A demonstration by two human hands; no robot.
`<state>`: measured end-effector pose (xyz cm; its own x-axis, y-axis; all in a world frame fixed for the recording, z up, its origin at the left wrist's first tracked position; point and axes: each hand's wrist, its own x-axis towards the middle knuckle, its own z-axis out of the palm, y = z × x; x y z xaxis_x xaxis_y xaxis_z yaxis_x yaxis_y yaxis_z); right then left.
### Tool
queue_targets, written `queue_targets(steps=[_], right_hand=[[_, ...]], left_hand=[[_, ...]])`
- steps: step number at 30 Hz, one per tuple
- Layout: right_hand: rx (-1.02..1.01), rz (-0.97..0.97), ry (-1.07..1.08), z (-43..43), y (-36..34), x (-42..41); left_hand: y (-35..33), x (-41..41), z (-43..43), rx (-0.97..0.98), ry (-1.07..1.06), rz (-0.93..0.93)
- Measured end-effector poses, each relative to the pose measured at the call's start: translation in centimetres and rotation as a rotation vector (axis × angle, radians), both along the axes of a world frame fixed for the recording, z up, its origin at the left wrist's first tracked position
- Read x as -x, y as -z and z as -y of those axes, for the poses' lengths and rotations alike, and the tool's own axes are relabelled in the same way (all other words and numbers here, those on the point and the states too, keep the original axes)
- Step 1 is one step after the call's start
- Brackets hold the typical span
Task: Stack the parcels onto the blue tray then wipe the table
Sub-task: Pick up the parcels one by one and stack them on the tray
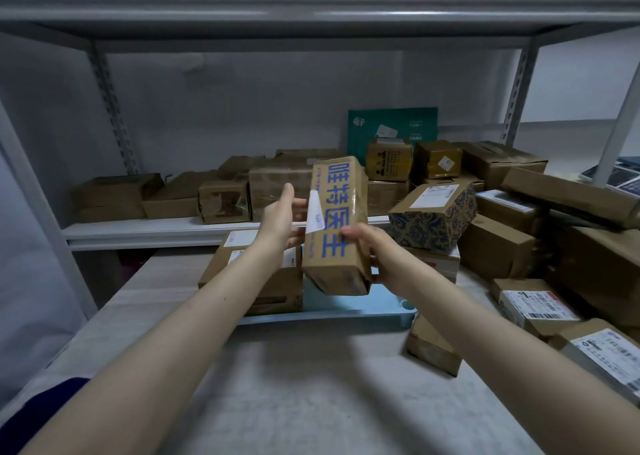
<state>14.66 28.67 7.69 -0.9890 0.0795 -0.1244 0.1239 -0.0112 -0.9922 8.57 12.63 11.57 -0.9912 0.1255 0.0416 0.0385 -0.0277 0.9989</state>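
Storage room with grey metal shelving (311, 11)
A pale, plain wall (242, 101) stands behind the rack; 2 slotted uprights (110, 108) carry an upper shelf and a white lower shelf (138, 233). Light is dim, cool and even.

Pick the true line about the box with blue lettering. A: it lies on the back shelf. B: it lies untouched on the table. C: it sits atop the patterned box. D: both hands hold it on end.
D: the lettered box is held on end between the left hand and the gripping right hand, by the blue tray.
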Motion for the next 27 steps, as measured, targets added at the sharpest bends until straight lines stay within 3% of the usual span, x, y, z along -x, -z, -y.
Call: queue_targets(steps=[5,8,10,13,16,21,24,27], right_hand=[[0.485,-0.018,-0.13,-1.2,0.3,-0.5],[0.778,-0.025,-0.245,-1.1,0.9,-0.6],[0.844,-0.077,-0.311,-0.6,1.0,-0.7],[0.87,-0.117,-0.314,-0.1,1.1,-0.4],[0.822,-0.052,-0.215,-0.1,0.8,0.2],[0.447,0.104,0.035,-0.5,1.4,1.9],[0.359,0.172,-0.023,0.2,1.2,2.2],[0.447,0.183,-0.087,1.5,1.0,2.5]], left_hand=[[0.9,0.4,1.4,-0.004,0.017,0.137],[1.5,-0.3,1.7,-0.047,0.201,0.276],[1.9,-0.3,1.9,-0.101,0.321,0.287],[1.9,0.0,1.8,-0.219,0.407,0.271],[1.1,0.2,2.0,-0.275,0.26,0.268],[1.0,0.4,3.2,-0.218,0.037,0.306],[1.2,0.4,3.6,-0.182,-0.046,0.27],[1.1,0.7,4.4,-0.173,-0.055,0.176]])
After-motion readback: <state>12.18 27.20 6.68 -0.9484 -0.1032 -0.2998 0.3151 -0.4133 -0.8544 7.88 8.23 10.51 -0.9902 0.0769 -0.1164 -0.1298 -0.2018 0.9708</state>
